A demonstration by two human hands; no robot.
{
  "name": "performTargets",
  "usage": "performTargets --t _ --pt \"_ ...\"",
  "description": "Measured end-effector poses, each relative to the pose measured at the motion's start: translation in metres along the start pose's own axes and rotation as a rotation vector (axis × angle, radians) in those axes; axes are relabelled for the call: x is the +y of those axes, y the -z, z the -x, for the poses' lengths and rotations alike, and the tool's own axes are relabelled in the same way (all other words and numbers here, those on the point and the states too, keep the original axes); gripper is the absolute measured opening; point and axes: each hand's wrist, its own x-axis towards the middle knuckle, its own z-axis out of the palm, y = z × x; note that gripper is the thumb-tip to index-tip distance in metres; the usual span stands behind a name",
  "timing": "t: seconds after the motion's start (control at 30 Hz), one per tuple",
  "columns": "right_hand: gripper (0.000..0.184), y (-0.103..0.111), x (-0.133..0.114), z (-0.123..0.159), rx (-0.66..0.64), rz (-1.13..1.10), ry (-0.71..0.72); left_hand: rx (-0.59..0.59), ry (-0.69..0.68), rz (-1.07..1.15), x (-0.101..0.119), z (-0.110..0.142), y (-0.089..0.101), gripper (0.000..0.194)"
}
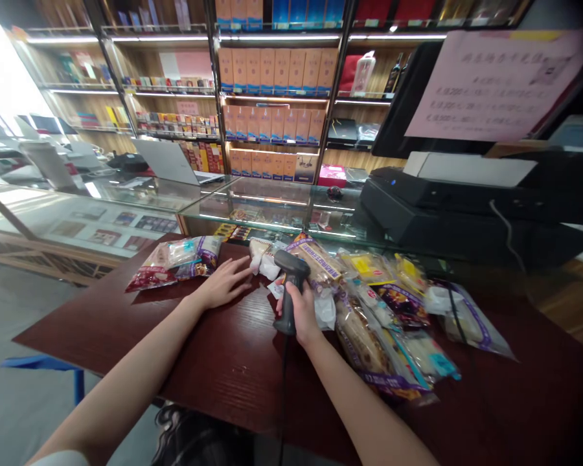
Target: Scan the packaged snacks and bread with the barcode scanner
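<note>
**L hand** (222, 283): open, palm down, fingers spread, holding nothing. Rests on dark red wood tabletop (233, 369). Fingertips point fwd & right, just beside a white-wrapped pkg (263, 260); contact cannot be confirmed from this view. Small group of clear snack pkgs (173, 266) lies to its left, near but apart.

**R hand** (302, 312): closed round the grip of a black corded barcode scanner (288, 264), full wrap, firm hold. Scanner lies well off horizontal, long axis approx. fore-aft, grip end low and toward person, nose high and away. Cord (284, 382) drops from grip butt toward near edge of tabletop.

**Position:** Scanner sits between both hands, held by R hand; L hand is just left of it. Nose is just beside a purple-and-gold striped pkg (317, 262), at near end of large pile of wrapped bakery pkgs (369, 336) spread to right. R hand is the nearer hand to this pile; L hand is nearer the small group.

Glass display counter (252, 200) stands beyond tabletop, w/ black printer unit (418, 200) at far right.
</note>
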Motion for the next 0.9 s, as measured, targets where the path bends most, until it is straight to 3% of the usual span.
performTargets --t 0.17,0.33,0.43,0.53,0.63,0.7,0.77,0.83,0.9 --pt "0.033 -0.002 0.004 0.001 -0.025 0.05 -0.013 -0.054 0.016 0.007 0.001 0.0 -0.009 0.055" --pt "0.032 -0.003 0.006 0.001 -0.032 0.054 -0.048 0.015 0.03 0.038 0.0 0.0 -0.005 0.051" --pt "0.032 -0.003 0.006 0.001 -0.033 0.043 -0.043 0.218 0.142 -0.008 -0.002 0.001 -0.001 0.041" --pt "0.033 -0.003 0.007 0.001 -0.032 0.042 -0.054 0.493 0.413 -0.098 -0.01 0.005 0.005 0.035" --pt "0.033 -0.003 0.009 0.0 -0.026 0.039 -0.057 0.644 0.631 -0.171 -0.019 0.01 0.009 0.039" --pt "0.033 -0.003 0.011 0.0 -0.029 0.046 -0.061 0.622 0.649 -0.164 -0.021 0.011 0.01 0.056" --pt "0.033 -0.004 0.012 0.0 -0.029 0.05 -0.075 0.492 0.59 -0.154 -0.02 0.01 0.008 0.065" --pt "0.034 -0.004 0.012 0.001 -0.027 0.051 -0.09 0.342 0.539 -0.178 -0.018 0.009 0.006 0.061" --pt "0.035 -0.003 0.013 0.001 -0.026 0.057 -0.096 0.269 0.521 -0.212 -0.017 0.009 0.005 0.052"
